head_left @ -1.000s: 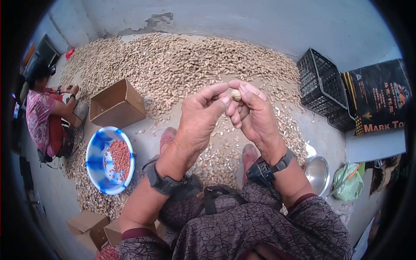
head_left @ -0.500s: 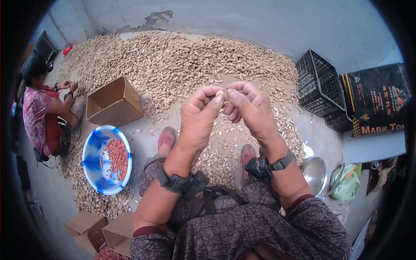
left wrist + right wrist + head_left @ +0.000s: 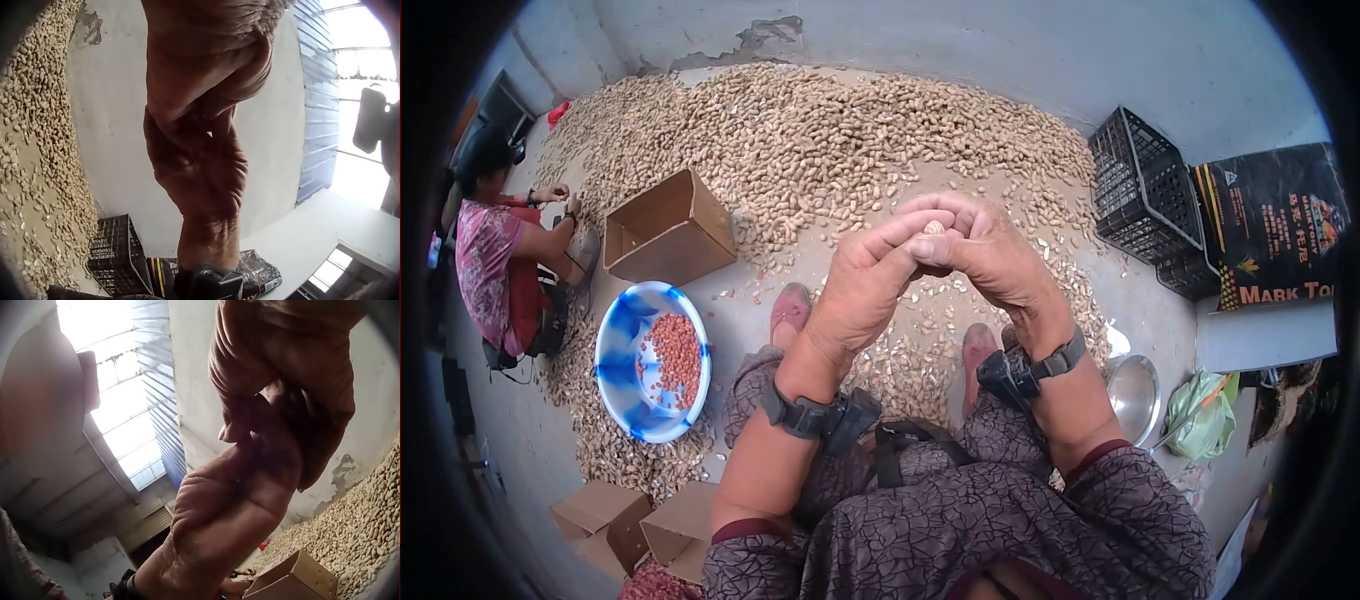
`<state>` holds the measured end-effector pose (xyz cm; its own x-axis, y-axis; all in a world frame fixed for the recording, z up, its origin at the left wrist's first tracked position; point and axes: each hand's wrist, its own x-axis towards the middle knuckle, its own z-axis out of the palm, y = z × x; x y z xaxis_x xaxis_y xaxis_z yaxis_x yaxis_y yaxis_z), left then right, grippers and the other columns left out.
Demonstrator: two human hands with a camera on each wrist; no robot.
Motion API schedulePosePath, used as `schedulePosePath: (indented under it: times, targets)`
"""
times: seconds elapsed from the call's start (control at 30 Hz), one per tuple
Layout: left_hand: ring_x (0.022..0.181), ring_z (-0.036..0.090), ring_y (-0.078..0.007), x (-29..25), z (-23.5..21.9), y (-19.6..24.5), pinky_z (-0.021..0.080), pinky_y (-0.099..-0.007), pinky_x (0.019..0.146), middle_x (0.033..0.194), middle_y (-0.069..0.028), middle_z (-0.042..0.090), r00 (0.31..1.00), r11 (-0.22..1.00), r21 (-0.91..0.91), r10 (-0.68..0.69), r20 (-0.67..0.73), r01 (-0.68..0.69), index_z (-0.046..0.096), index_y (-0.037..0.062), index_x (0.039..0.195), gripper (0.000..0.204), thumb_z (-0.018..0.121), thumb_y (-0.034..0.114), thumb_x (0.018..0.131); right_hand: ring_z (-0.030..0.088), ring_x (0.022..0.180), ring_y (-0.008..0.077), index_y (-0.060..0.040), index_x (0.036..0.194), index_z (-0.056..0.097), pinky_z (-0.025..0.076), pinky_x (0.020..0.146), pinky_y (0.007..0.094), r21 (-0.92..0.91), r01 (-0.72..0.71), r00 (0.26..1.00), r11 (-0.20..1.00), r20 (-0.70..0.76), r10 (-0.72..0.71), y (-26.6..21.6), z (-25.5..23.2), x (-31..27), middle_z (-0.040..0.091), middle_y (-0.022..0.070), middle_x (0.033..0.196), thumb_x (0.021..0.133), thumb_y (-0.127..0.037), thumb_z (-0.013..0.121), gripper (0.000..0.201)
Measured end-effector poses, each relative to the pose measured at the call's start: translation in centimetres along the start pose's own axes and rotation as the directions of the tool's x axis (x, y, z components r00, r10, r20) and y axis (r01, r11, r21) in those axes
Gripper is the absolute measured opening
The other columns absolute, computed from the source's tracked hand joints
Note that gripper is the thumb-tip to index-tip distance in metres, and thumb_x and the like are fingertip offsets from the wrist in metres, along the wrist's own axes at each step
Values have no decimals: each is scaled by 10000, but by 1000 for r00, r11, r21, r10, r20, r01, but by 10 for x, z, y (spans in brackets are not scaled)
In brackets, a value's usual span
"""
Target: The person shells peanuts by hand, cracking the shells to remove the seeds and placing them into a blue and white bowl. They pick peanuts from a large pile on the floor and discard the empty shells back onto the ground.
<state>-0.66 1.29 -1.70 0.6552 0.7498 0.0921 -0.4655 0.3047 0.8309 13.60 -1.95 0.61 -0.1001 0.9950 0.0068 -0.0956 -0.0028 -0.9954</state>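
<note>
In the head view my left hand and right hand meet in front of my body. Fingers and thumbs of both curl around one unshelled peanut, its pale ridged shell peeking out above the thumbs. Both wrist views show the hands pressed together from below, and there the peanut is hidden. To the left on the floor, a blue and white basin holds reddish shelled peanut kernels.
A large peanut heap lies along the wall, with broken shells between my feet. An open cardboard box stands behind the basin. Black crates, a metal bowl and a green bag are right. Another person sits left.
The fingertips, lightly meeting around a peanut before, have closed tighter together. My right hand has turned inward over the left fingers, and a peanut shows between them again.
</note>
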Motion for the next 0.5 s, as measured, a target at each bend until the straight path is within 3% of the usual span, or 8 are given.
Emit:
schedulePosePath:
  times: [0.17, 0.33, 0.43, 0.5]
  targets:
    - [841, 551, -100, -2, 0, -2, 457, -226, 749, 951, -55, 590, 1000, 999, 41, -16, -26, 17, 561, -41, 1062, 244, 459, 26, 850, 508, 678, 67, -6, 922, 606, 430, 593, 204, -38, -4, 1000, 999, 4, 4, 1, -3, -3, 563, 11, 769, 731, -197, 654, 274]
    - [869, 552, -117, -4, 3, 6, 455, -242, 771, 1012, -76, 572, 993, 957, 269, 88, 80, -107, 550, -71, 1048, 261, 459, 15, 819, 508, 645, 62, -4, 891, 621, 427, 566, 190, -15, -14, 1000, 1000, -23, 13, -9, 2, -7, 555, -2, 716, 745, -189, 642, 236]
    - [878, 549, -122, -4, -1, 5, 450, -249, 784, 1040, -84, 562, 983, 954, 250, 137, 125, -165, 551, -74, 1049, 297, 447, -17, 777, 524, 666, 66, 1, 881, 627, 439, 575, 191, -29, 0, 1000, 1000, -16, 0, -10, 5, -9, 570, 7, 725, 755, -180, 635, 221]
    - [887, 546, -123, -5, 0, 6, 446, -250, 791, 1044, -84, 562, 988, 972, 197, 105, 111, -125, 553, -74, 1048, 312, 440, -25, 762, 538, 686, 73, 5, 896, 624, 450, 587, 194, 7, -10, 1000, 1000, -19, 10, -12, 6, -9, 586, 17, 745, 760, -185, 635, 233]
